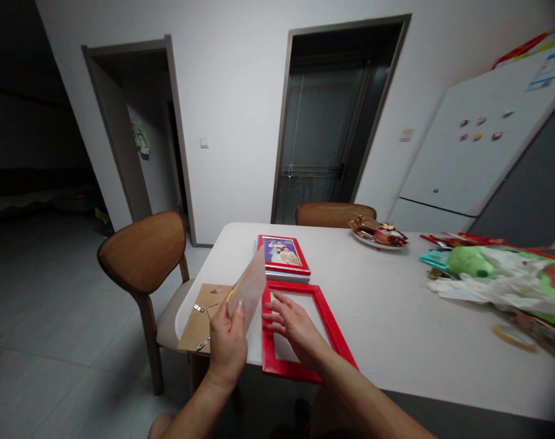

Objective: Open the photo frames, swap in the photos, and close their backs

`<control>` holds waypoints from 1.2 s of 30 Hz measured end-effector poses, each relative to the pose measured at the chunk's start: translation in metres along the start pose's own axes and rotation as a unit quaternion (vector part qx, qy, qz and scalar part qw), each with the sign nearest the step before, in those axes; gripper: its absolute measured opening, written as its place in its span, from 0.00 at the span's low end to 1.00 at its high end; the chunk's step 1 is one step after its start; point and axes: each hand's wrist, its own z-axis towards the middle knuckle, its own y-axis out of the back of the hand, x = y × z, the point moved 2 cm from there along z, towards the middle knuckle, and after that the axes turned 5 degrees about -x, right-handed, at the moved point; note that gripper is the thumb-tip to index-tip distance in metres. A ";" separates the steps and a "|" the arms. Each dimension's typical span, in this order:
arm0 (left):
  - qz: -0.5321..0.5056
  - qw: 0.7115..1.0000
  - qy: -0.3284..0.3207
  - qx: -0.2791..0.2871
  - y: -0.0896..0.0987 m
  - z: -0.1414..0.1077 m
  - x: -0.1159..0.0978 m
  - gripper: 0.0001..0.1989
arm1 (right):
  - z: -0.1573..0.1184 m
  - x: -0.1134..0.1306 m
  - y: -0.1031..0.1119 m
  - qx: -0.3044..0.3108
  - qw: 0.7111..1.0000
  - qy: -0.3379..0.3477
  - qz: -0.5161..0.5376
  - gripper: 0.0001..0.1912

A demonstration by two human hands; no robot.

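Note:
My left hand (229,341) grips a thin whitish sheet (252,286) by its lower edge and holds it tilted on edge above the table; whether it is paper or a photo print I cannot tell. Over a red picture frame (335,326) lying flat at the table's near edge hovers my right hand (292,323), fingers apart and holding nothing. To the left lies a brown backing board (199,300) with metal clips, partly hidden behind my left hand. Beyond the red frame is a stack topped by a red-framed photo (284,255) of people.
On the white table (387,317) a plate of food (380,233) stands at the back. Green packaging and tissues (497,274) cover the right side, near a roll of tape (514,337). Wooden chairs (144,253) stand left and behind. A fridge (460,134) is at right.

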 end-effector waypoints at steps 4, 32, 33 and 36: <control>-0.153 0.978 0.128 0.056 -0.024 -0.018 0.008 0.17 | 0.008 -0.010 0.033 -0.014 0.997 0.002 0.075 0.19; 0.258 0.910 -0.146 0.290 -0.031 -0.047 0.037 0.21 | 0.059 0.000 0.111 -0.151 0.925 0.123 -0.325 0.24; 0.260 0.908 -0.146 0.296 -0.031 -0.046 0.036 0.21 | 0.060 0.001 0.109 -0.150 0.916 0.132 -0.348 0.23; 0.275 0.896 -0.142 0.317 -0.030 -0.045 0.032 0.20 | 0.059 0.006 0.105 -0.148 0.893 0.147 -0.399 0.20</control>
